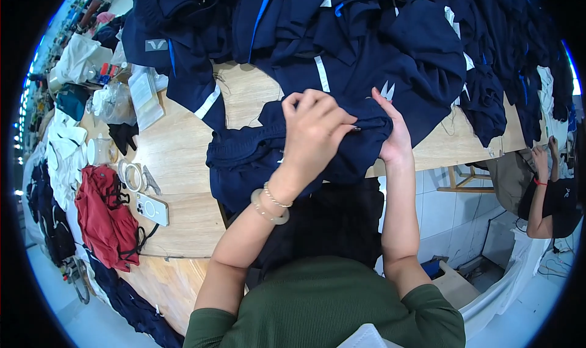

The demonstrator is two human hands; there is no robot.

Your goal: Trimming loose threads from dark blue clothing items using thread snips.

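Note:
A navy garment [244, 156] with a gathered elastic waistband is stretched between my hands, over the near edge of the wooden table. My left hand [314, 128] is closed on it from above, its fingertips pinched at the band; whether they also hold something small I cannot make out. On the right, my right hand [397, 134] supports the band's other end against its palm, thumb side up, some fingers hidden by cloth. Pointed metal blades [387, 90], like those of thread snips, show just beyond that hand; whether it touches them I cannot tell.
Navy garments [378, 37] are heaped across the far side. At left lie a phone [152, 209], tape rolls [133, 176], a red cloth bag [107, 217] and plastic packets [145, 98]. A co-worker's arm [540, 189] shows at far right, near a wooden stool [467, 188].

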